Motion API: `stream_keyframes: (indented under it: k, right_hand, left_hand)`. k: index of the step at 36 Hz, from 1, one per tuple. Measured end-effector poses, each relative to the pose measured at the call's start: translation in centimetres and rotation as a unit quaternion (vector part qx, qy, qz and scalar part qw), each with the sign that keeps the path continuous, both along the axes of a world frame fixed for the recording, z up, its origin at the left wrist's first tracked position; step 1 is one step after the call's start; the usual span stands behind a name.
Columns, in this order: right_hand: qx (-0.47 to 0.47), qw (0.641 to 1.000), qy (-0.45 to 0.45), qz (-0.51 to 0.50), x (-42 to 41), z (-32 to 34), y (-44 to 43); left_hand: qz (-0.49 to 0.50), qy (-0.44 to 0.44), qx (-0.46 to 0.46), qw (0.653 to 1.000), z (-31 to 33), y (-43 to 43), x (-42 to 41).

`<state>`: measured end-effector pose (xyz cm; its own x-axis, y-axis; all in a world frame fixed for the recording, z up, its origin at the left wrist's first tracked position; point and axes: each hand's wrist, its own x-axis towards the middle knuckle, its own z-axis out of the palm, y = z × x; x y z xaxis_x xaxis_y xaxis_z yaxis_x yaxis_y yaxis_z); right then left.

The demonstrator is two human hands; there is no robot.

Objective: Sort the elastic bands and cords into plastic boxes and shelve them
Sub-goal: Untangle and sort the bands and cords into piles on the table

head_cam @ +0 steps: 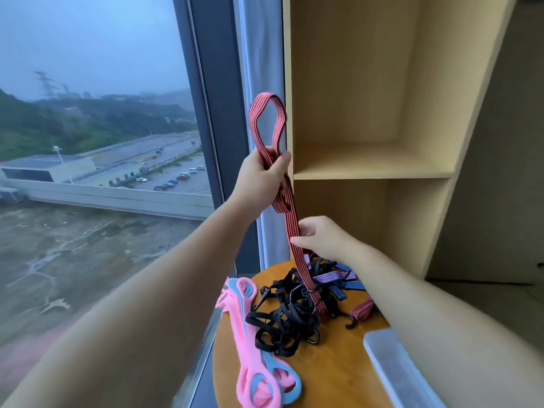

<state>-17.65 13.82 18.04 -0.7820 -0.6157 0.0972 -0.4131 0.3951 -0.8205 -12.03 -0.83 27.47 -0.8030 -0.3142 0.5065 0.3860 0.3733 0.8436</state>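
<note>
Red striped cord rises from the tangle on the round worktop, its top loop held up at 12 o'clock beside the wooden shelf. The left grip is clamped round the cord just under the loop. The right grip pinches it lower, just above the pile. Black cords lie mid-worktop, pink and blue bands at 8 o'clock, and a clear plastic box at 4 o'clock.

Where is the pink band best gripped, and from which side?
Probably pinch the pink band at its narrow middle, from above and the left: it lies flat along the left edge of the table, and the black tangle crowds its right.
</note>
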Motion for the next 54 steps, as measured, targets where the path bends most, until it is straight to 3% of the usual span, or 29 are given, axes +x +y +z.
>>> stream_keyframes:
  k: [6, 12, 17, 20, 24, 28, 38, 40, 45, 49, 54]
  right_hand:
    - [0.019, 0.999, -0.025, -0.003, 0.1, -3.0, 0.9]
    - [-0.093, 0.991, 0.031, -0.087, -0.8, -0.7, 2.4]
    - [-0.137, 0.979, 0.094, -0.12, -1.6, 4.0, 3.6]
    - [-0.148, 0.981, 0.067, -0.104, -1.4, 5.7, 3.4]
    - [-0.117, 0.992, 0.04, -0.041, -0.2, 5.5, 3.0]
    - [-0.116, 0.991, 0.073, -0.012, 0.4, 3.4, 3.3]
    - [-0.152, 0.988, 0.029, 0.013, -1.8, -2.0, 4.4]
    - [-0.128, 0.991, 0.023, -0.035, -3.0, -4.4, 5.0]
    - [0.095, 0.993, 0.004, -0.064, -4.1, -12.3, 4.6]
    - [0.139, 0.99, 0.014, -0.023, -3.4, -15.9, 2.3]
    - [0.135, 0.982, 0.087, -0.101, -3.6, -17.9, 0.3]
  left_hand:
    - [0.018, 0.033, 0.061, 0.997, 2.0, -1.5, 0.9]
    - [0.133, -0.031, -0.092, 0.986, 0.5, -3.2, 0.7]
    - [0.052, -0.124, -0.073, 0.988, -3.4, -2.6, 1.8]
    - [0.015, -0.144, -0.043, 0.989, -5.2, -1.3, 2.3]
    - [-0.042, -0.175, -0.005, 0.984, -7.5, 0.6, 2.4]
    - [-0.086, -0.248, -0.05, 0.964, -9.7, 2.1, 1.7]
    - [-0.054, -0.215, -0.044, 0.974, -14.4, 3.3, -1.7]
    - [-0.04, -0.212, -0.037, 0.976, -14.8, 2.8, -2.2]
    - [-0.013, -0.211, 0.0, 0.977, -14.9, 1.9, -3.3]
    - [0.002, -0.207, 0.017, 0.978, -15.0, 1.5, -4.3]
    - [0.012, -0.196, 0.028, 0.98, -15.6, 0.9, -5.3]
